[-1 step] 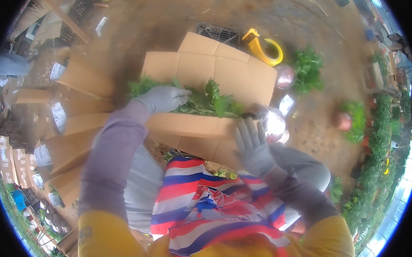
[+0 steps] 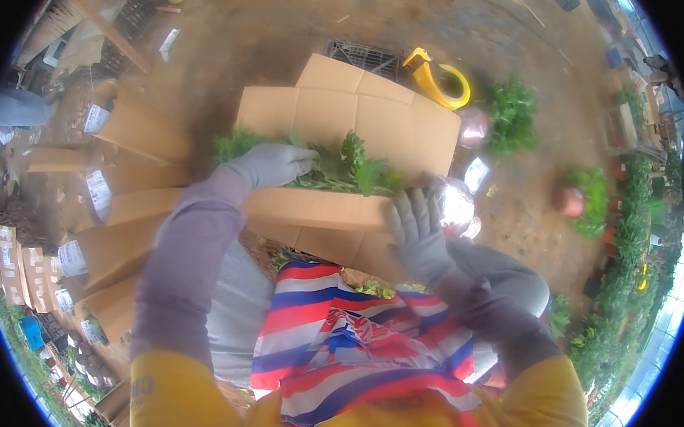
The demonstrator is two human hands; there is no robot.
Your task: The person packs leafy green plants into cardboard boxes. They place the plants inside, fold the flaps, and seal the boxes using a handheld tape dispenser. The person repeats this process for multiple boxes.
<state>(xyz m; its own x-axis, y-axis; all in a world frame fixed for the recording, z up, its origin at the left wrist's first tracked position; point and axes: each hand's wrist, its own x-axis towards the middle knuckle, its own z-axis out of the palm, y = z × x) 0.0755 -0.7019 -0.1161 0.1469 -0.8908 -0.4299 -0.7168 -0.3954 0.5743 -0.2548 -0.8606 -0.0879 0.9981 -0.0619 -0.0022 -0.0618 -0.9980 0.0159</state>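
An open cardboard box stands before me, its far flap folded outward. Inside lie leafy green stalks in a row along the box. Reaching in at the left, my gloved left hand rests on the stalks with its fingers together and curled over them; its thumb is hidden. At the box's near right corner, my gloved right hand has its fingers stretched and slightly apart, palm toward the box side, holding nothing. A shiny clear-wrapped bundle sits just beyond the right hand.
A yellow tape dispenser and a black plastic crate lie beyond the box. Bunches of greens and a wrapped bunch are on the ground at right. Several cardboard boxes with white labels stand at left.
My right hand has shifted very slightly upward along the box corner. My left hand and the greens stay where they were.
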